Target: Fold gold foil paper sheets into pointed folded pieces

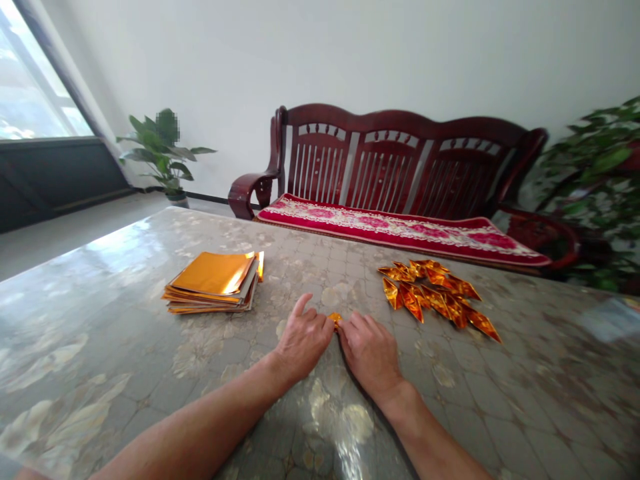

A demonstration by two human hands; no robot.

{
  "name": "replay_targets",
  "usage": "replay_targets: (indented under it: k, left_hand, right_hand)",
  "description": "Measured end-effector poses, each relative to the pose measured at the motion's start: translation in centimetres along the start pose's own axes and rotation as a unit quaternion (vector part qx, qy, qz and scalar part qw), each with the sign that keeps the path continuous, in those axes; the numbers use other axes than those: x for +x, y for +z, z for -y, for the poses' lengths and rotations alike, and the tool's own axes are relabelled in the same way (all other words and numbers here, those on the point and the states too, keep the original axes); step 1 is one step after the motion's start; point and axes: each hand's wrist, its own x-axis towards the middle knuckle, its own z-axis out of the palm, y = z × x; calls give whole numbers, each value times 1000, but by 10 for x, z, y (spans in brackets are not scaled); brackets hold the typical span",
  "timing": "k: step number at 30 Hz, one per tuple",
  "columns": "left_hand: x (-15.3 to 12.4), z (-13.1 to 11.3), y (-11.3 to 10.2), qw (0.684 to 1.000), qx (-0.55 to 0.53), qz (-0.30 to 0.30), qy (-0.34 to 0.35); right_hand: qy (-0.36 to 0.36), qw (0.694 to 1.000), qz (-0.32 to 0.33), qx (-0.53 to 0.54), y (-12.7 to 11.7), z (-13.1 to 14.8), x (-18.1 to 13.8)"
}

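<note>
Between my two hands is a small piece of shiny gold foil paper (335, 320), mostly covered by the fingers. My left hand (305, 337) grips its left side, with one finger raised away from the others. Fingers of my right hand (369, 350) are curled on the right side of the same piece. To the left lies a stack of flat gold foil paper sheets (213, 277), its edges uneven. Over on the right rests a group of folded gold foil paper pieces (435, 290) with pointed ends.
The table (210, 393) has a glossy floral cover. A clear plastic item (613, 320) lies near its right edge. Beyond the far edge stands a dark red wooden bench (385, 160) with a red patterned cushion (370, 223). Potted plants (163, 157) stand at both sides.
</note>
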Motion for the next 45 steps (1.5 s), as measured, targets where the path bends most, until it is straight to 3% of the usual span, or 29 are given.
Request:
replay_targets:
  k: [14,22,29,34,39,45]
  left_hand:
    - [0,4,2,996,-86,-22,-34]
    - [-2,7,4,991,-129,-16,-39]
    - [0,8,6,983,-176,20,-53]
    - [3,12,2,953,-263,42,-142]
    - [6,13,-1,900,-342,71,-261]
    - [7,12,3,864,-416,102,-266]
  right_hand:
    - [-12,998,-57,22,-5,-3,-1]
    - [44,993,7,110,-3,-6,1]
    - [70,980,6,186,6,-12,1]
    - [75,953,-43,290,8,-15,0]
    - [89,926,-92,356,9,-21,-1]
    - [104,911,-117,381,9,-24,-3]
